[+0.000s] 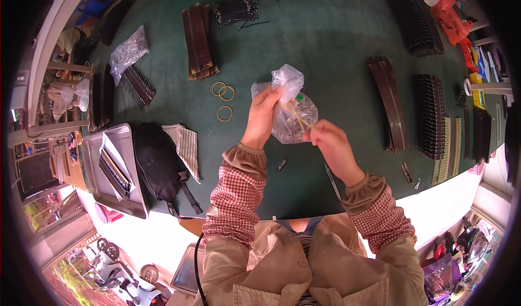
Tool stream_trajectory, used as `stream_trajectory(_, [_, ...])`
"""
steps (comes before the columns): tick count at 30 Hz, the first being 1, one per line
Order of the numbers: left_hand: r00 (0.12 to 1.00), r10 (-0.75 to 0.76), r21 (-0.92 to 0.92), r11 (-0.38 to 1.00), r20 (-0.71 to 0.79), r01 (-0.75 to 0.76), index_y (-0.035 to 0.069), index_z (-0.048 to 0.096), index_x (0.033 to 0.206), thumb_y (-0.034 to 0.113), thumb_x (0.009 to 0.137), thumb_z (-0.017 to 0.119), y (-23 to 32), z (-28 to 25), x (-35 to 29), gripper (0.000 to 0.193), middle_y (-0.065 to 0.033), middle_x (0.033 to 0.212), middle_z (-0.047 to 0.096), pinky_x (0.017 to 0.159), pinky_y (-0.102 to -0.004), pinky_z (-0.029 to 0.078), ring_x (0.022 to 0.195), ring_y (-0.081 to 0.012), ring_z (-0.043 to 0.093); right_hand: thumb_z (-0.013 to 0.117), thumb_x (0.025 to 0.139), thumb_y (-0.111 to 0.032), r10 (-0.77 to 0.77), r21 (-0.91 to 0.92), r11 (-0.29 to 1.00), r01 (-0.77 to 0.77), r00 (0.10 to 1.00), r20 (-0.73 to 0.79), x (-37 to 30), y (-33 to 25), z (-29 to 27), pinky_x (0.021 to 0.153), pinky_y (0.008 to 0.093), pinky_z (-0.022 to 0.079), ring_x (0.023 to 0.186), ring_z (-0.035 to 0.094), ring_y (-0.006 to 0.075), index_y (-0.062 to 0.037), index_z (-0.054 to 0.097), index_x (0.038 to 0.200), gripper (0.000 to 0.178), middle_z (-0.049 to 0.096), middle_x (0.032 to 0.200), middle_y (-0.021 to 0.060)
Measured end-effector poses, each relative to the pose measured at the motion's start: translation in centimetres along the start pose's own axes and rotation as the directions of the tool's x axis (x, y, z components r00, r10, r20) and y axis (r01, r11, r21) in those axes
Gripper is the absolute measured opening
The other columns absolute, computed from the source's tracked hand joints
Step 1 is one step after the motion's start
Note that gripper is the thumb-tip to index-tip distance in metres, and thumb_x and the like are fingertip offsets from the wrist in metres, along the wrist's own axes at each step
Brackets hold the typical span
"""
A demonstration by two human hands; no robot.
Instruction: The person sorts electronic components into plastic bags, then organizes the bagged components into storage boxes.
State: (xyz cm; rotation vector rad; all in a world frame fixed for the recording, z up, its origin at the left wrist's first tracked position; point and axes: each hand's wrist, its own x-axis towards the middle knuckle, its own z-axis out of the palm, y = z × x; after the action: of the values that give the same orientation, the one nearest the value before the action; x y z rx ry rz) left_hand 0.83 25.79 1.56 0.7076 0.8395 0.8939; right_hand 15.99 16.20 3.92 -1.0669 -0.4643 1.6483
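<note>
Clear plastic bag (290,116) sits up in the air over the middle of the green worktop (325,34), between my two hands. It is thin, shiny and crinkly, and its top is bunched into a twist. Small pale bits fill the bottom, too tiny for me to tell what they are. I see a dot of green inside too.

My left hand (264,113) is closed around the bag's neck and holds it up. My right hand (325,137) is pinched almost shut on a tan rubber band (296,116), which stretches thin across the front of the bag.

Three more rubber bands (223,98) lie flat on the worktop to the left, round and tan like little rings. Beyond them is a pile of long brown strips (198,42), flat and smooth. Another bag (128,51) of clear bits lies further left. A soft black pouch (157,162) rests by a grey metal tray (116,197). On the right stand rows of dark combs (431,116) with many thin teeth.
</note>
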Motion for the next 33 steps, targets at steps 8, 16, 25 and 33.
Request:
stream_trajectory(8, [0.991, 0.124, -0.202, 0.973, 0.049, -0.112, -0.003, 0.055, 0.092, 0.018, 0.087, 0.048, -1.3, -1.6, 0.1, 0.023, -0.0084, 0.087, 0.058, 0.079, -0.0295, 0.040, 0.082, -0.0167, 0.053, 0.048, 0.076, -0.004, -0.588, -0.433, 0.372, 0.821, 0.570, 0.574, -0.1, 1.4, 3.1, 0.061, 0.0339, 0.044, 0.062, 0.052, 0.0195, -0.0038, 0.046, 0.062, 0.015, 0.049, 0.063, 0.0050])
stream_trajectory(16, [0.986, 0.160, -0.247, 0.958, 0.041, -0.145, -0.002, 0.055, 0.095, 0.016, 0.087, 0.050, -1.2, -1.2, -0.7, 0.021, -0.0074, 0.089, 0.058, 0.080, -0.0296, 0.041, 0.082, -0.0160, 0.053, 0.048, 0.084, -0.008, -0.072, 0.139, 0.987, 0.085, 0.993, -0.097, 0.6, -0.7, -0.9, 0.048, 0.0244, 0.034, 0.047, 0.035, 0.0092, -0.0038, 0.046, 0.065, 0.019, 0.039, 0.055, -0.0015])
stream_trajectory(25, [0.937, 0.211, 0.573, 0.747, 0.277, -0.338, 0.000, 0.056, 0.091, 0.013, 0.083, 0.058, -0.2, -0.5, -2.3, 0.015, -0.0066, 0.082, 0.056, 0.075, -0.0297, 0.041, 0.074, -0.0167, 0.050, 0.048, 0.082, -0.005, 0.459, 0.022, 0.882, -0.471, 0.867, 0.197, 7.4, -7.0, -0.1, 0.044, 0.0209, 0.028, 0.046, 0.033, 0.0057, 0.0002, 0.050, 0.076, 0.008, 0.038, 0.055, -0.0033])
stream_trajectory(33, [0.843, 0.334, 0.701, 0.470, 0.421, -0.536, 0.001, 0.051, 0.076, 0.012, 0.081, 0.062, -0.6, 0.2, -1.1, 0.016, -0.0038, 0.064, 0.051, 0.060, -0.0259, 0.038, 0.061, -0.0148, 0.046, 0.053, 0.078, -0.003, -0.246, -0.805, -0.053, 0.590, 0.774, 0.583, 5.9, -5.3, 3.2, 0.048, 0.0282, 0.041, 0.055, 0.051, 0.0177, 0.0030, 0.054, 0.093, 0.016, 0.048, 0.065, 0.0051])
